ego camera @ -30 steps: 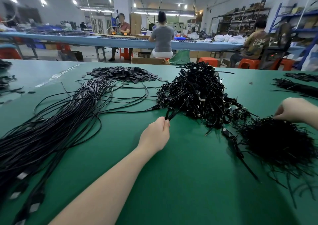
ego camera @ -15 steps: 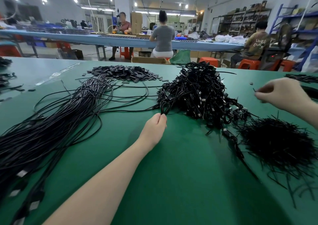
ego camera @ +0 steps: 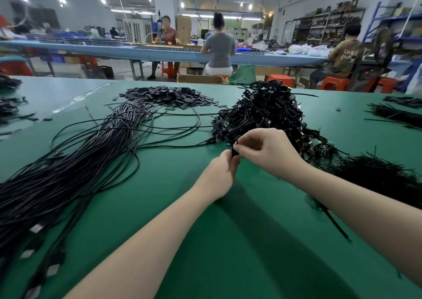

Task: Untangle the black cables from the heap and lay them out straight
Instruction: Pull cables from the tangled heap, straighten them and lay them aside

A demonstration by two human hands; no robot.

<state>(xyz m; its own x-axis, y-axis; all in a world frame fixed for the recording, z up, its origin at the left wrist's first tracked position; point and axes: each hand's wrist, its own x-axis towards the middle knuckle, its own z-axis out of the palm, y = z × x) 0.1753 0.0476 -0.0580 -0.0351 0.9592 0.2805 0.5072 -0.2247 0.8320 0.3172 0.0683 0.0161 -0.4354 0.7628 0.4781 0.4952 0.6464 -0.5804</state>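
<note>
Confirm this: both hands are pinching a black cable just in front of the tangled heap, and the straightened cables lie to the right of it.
Wrong side. In the head view the straightened cables lie left of the tangled heap. The rest holds: the left hand and right hand pinch a black cable just in front of it.

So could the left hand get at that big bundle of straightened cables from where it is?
Probably yes: the left hand has bare green table between it and the straightened cables, though it currently grips a cable end.

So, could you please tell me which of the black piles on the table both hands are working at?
The tall tangled heap of coiled cables in the middle; both hands pinch a cable at its near edge, unlike the straightened bundle on the left.
</note>
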